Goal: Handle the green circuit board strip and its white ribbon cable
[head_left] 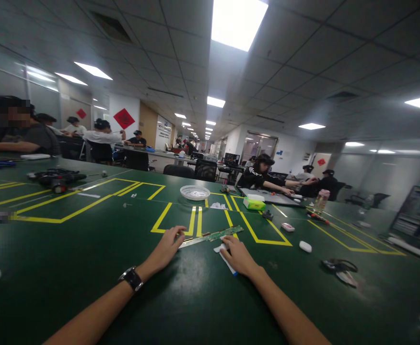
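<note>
Green strip is lying across yellow tape on the table! Your left hand is curving beside its metallic end, thumb and fingers apart; your right hand is covering the white packet, its grip impossible to tell.

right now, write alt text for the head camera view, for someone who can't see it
Two bare hands, left and right, reach over a green table at a long, narrow circuit board. Beyond it sit a white basket and a green box, with people at other desks behind.
</note>
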### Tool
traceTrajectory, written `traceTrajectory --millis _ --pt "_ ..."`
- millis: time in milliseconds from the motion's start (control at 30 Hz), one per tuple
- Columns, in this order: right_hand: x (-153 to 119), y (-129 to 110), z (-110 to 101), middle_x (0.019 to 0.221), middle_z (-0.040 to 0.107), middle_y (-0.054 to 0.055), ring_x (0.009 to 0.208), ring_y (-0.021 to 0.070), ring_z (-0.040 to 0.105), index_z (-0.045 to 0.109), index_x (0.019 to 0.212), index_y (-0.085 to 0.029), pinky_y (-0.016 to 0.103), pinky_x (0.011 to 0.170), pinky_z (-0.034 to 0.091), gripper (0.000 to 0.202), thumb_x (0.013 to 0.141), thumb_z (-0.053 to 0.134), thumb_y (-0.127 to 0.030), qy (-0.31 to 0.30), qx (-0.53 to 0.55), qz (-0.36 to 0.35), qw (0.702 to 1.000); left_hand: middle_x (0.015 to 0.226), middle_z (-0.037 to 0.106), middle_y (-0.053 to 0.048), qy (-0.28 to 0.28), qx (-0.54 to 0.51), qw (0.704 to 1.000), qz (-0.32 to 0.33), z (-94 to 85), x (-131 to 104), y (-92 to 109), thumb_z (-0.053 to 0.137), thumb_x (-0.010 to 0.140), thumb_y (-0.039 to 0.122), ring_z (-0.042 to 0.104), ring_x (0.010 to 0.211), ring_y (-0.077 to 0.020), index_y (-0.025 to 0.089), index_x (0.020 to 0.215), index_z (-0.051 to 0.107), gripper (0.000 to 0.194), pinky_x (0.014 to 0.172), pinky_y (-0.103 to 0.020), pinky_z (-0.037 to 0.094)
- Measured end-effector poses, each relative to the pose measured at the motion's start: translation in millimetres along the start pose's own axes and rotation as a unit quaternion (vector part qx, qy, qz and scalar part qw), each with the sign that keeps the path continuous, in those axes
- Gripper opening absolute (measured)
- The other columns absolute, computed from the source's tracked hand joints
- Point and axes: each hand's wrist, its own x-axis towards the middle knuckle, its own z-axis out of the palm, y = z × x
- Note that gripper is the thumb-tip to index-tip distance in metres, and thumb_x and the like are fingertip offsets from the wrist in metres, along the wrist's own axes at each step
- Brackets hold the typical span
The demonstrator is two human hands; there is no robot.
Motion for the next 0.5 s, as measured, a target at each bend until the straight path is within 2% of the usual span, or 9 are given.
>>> traceTrajectory --millis 100,300,367,433,500 --pt "1.6 -0.6 -1.6 0.133 0.052 0.011 0.124 0.0227 0.045 0.056 0.127 -0.019 0.035 0.103 0.032 0.043 0.091 0.043 -0.038 -0.003 -0.009 -0.006 1.000 0.107 0.060 -0.009 -0.006 0.020 0.999 0.029 0.6 -1.9 2.1 0.041 0.089 0.037 0.053 0.101 -0.0233 0.017 0.117 0.055 0.036 0.093 -0.040 0.041" --pt "2.9 32.1 -7.7 0.127 0.056 0.015 0.118 0.0259 0.050 0.059 0.123 -0.011 0.036 0.101 0.034 0.044 0.091 0.041 -0.037 0.018 -0.060 0.099 0.993 0.107 0.060 -0.008 0.001 0.042 0.997 0.060 -1.4 -3.5 3.2 0.042 0.090 0.033 0.052 0.099 -0.0227 0.018 0.114 0.056 0.032 0.092 -0.039 0.042" --pt "2.8 37.0 -6.7 0.126 0.056 0.017 0.116 0.0263 0.052 0.059 0.122 -0.009 0.035 0.100 0.036 0.044 0.091 0.042 -0.036 0.024 -0.062 0.115 0.991 0.108 0.059 -0.008 -0.003 0.045 0.997 0.069 -0.9 -4.0 1.7 0.043 0.089 0.032 0.052 0.100 -0.0228 0.018 0.115 0.056 0.031 0.093 -0.040 0.042" --pt "2.3 33.5 -3.7 0.126 0.056 0.017 0.116 0.0259 0.052 0.060 0.121 -0.010 0.034 0.100 0.037 0.043 0.091 0.042 -0.036 0.027 -0.048 0.103 0.993 0.108 0.059 -0.008 -0.009 0.047 0.996 0.077 0.5 -4.7 0.0 0.043 0.089 0.030 0.052 0.100 -0.0229 0.018 0.115 0.056 0.030 0.093 -0.041 0.041" --pt "1.7 22.8 0.2 0.127 0.055 0.016 0.117 0.0249 0.051 0.059 0.122 -0.011 0.032 0.100 0.036 0.043 0.091 0.042 -0.037 0.023 -0.023 0.062 0.998 0.109 0.059 -0.009 -0.017 0.052 0.995 0.085 2.2 -5.4 -1.3 0.043 0.090 0.029 0.051 0.101 -0.0227 0.018 0.115 0.055 0.030 0.093 -0.041 0.041"
